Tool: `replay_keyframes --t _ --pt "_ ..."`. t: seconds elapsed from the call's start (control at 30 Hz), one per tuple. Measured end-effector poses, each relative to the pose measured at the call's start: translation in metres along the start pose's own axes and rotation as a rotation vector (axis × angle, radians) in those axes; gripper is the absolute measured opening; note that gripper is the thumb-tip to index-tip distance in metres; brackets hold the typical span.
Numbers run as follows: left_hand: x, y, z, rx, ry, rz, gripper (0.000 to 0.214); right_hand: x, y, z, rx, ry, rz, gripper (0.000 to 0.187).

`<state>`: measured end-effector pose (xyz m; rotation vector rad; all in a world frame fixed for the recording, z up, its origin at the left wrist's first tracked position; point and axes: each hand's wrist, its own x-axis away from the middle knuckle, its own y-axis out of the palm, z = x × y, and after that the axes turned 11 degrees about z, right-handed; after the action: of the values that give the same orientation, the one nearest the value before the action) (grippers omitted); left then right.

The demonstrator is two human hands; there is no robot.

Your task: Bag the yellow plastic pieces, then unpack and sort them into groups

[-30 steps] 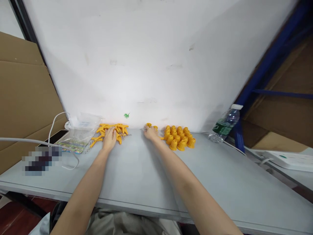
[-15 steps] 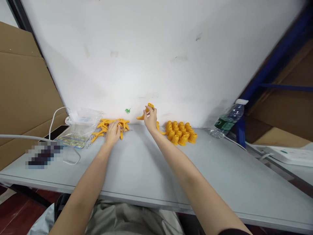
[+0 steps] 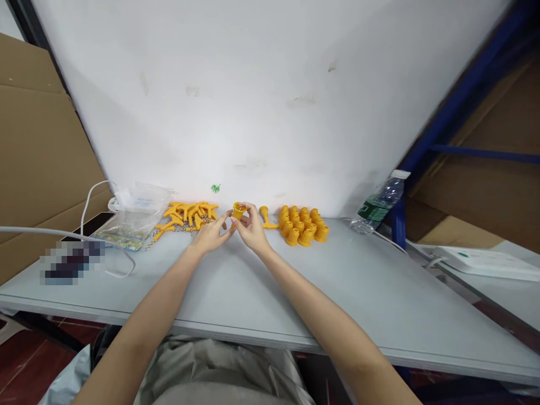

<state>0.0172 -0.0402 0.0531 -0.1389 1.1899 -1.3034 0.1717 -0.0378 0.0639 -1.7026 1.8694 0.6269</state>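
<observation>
A small yellow plastic cup (image 3: 237, 212) is held between my two hands, above the table, its wide mouth up. Something shiny like a bead chain shows at its mouth. My right hand (image 3: 253, 229) pinches the cup from the right; the fingers of my left hand (image 3: 210, 236) close on its left side. What lies under the cup is partly hidden by fingers. Left of my hands is a heap of curved yellow pieces (image 3: 188, 212) with metal bead chains. Just right of my right hand, a yellow piece with a cup-like end and an arm (image 3: 265, 216) rests by the wall.
Several yellow cups (image 3: 304, 228) stand upside down in rows to the right. A plastic bottle (image 3: 382, 202) leans farther right. Clear plastic bags (image 3: 135, 216), a white cable (image 3: 84, 232) and a cardboard box (image 3: 37, 152) are at left. A white panel (image 3: 253, 112) backs the grey table (image 3: 236, 298).
My left hand has left the heap of curved pieces and come to the cup. My right hand has lowered and moved slightly left, with the held piece now mouth up. The view has shifted slightly.
</observation>
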Motion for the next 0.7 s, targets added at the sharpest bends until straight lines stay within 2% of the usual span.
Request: replay_keyframes --t 0.17,0.33,0.5,0.6,0.7 --pt "-0.001 0.003 -0.003 0.040 -0.074 -0.019 0.058 0.001 -0.011 0.001 -0.125 0.016 -0.032 0.037" --pt "-0.001 0.006 -0.006 -0.019 -0.102 -0.028 0.038 0.002 -0.021 -0.005 0.002 0.023 -0.058 0.045" --pt "-0.002 0.002 -0.012 -0.157 -0.120 0.152 0.033 -0.004 -0.034 -0.005 0.336 -0.015 -0.113 0.040" --pt "-0.002 -0.004 -0.016 -0.247 -0.113 0.231 0.035 -0.007 -0.040 -0.002 0.430 0.089 -0.220 0.041" --pt "-0.002 -0.007 -0.019 -0.290 -0.087 0.238 0.035 -0.009 -0.042 0.001 0.457 0.145 -0.260 0.041"
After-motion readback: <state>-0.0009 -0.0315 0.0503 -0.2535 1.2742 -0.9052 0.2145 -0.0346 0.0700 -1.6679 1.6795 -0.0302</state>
